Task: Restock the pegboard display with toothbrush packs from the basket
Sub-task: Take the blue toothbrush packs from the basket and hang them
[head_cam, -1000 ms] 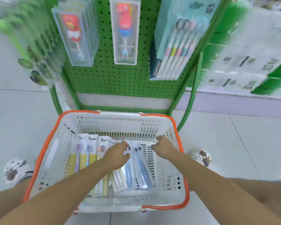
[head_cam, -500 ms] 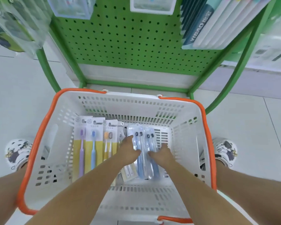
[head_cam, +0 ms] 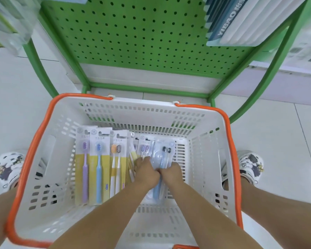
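Note:
A white basket with an orange rim (head_cam: 228, 126) stands on the floor below the green pegboard (head_cam: 142, 33). Inside it lie several toothbrush packs: yellow-backed ones (head_cam: 97, 168) on the left and a clear blister pack with blue brushes (head_cam: 162, 151) to the right of the middle. My left hand (head_cam: 146, 174) and my right hand (head_cam: 171, 174) meet over the lower half of the clear pack, fingers closed around it. The pack's lower part is hidden by my hands.
A large multi-brush pack (head_cam: 241, 20) hangs at the pegboard's upper right, clear packs (head_cam: 9, 24) at the upper left. Green frame tubes (head_cam: 255, 94) flank the stand. My shoes (head_cam: 8, 168) (head_cam: 250, 164) stand on either side of the basket on the white tiled floor.
The view has tilted down toward the basket. Both hands reached deeper in, came together and closed on the clear blue-brush pack.

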